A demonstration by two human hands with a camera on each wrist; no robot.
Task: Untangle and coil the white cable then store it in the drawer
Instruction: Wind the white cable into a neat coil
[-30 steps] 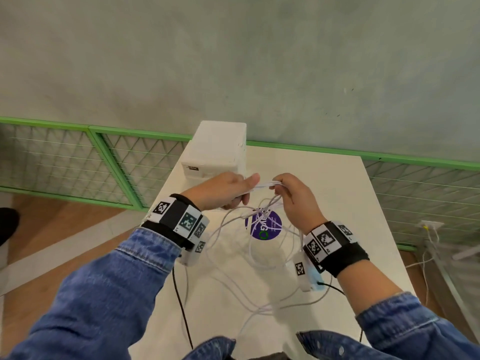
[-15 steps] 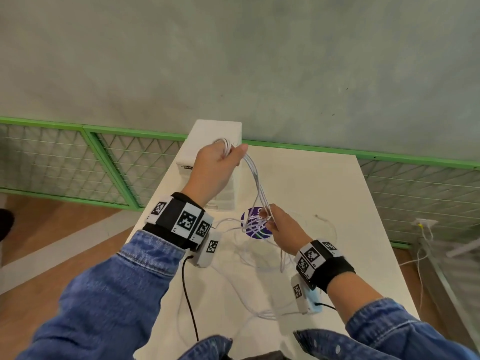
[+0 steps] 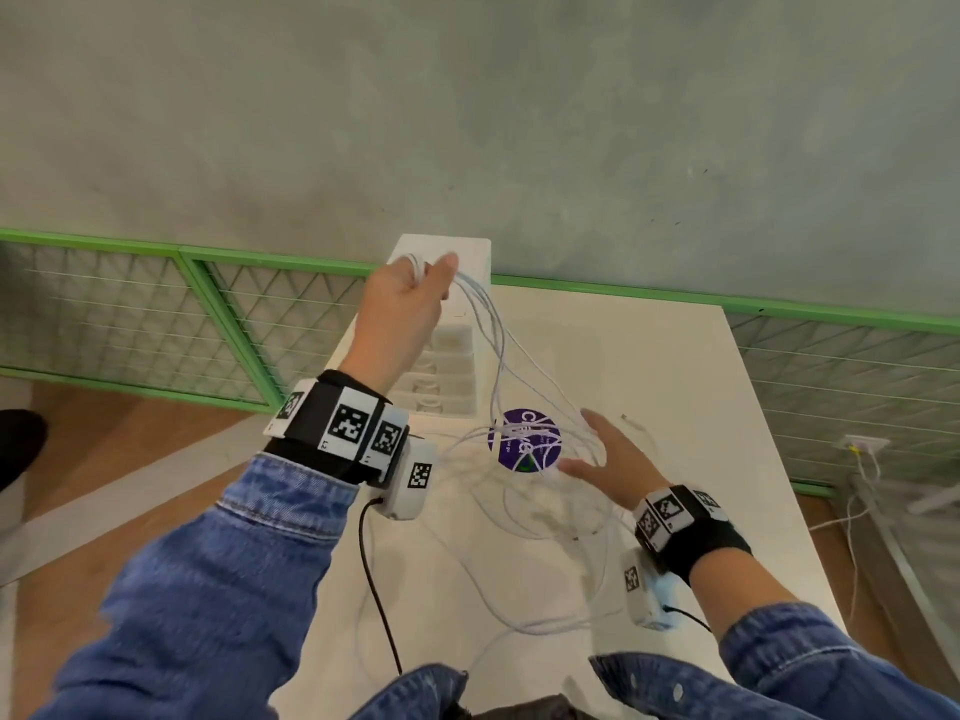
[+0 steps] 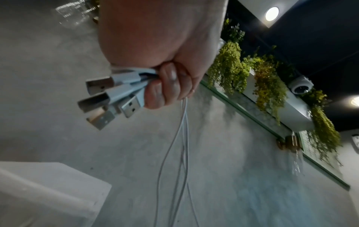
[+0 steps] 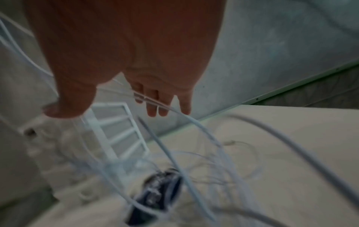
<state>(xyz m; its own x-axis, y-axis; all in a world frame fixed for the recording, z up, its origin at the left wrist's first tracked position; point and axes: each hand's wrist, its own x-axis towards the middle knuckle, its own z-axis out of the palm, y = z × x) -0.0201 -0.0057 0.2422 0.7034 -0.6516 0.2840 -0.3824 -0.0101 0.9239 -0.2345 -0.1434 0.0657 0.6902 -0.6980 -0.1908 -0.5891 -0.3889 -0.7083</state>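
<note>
White cable (image 3: 496, 350): thin, light and limp. It will not hold a shape by itself, so coils will likely spring loose unless pinched. The strands look smooth and apt to slide through a slack grip. The plug ends (image 4: 108, 98) are the stiff parts and the best place to take hold; farther down, gather slack a loop at a time instead of tugging, since pulling could tighten the knot.

Position: the bundle runs from the raised left hand (image 3: 402, 309) down to a loose tangle on the worktop (image 3: 675, 366), lying over the purple round sticker (image 3: 524, 441) near the middle and trailing toward the near edge. The white drawer unit (image 3: 452, 350) stands at the far left corner, one compartmented tray pulled out.

Left hand: lifted high above the drawer unit, fingers curled tightly round several metal plugs (four show in the wrist view), strands hanging below the fist.

Right hand (image 3: 610, 462): low over the tangle, palm down, fingers spread and nearly straight. Strands cross its fingers (image 5: 153, 106), though the blurred wrist view makes it unclear whether any is truly hooked; it grips nothing firmly.
</note>
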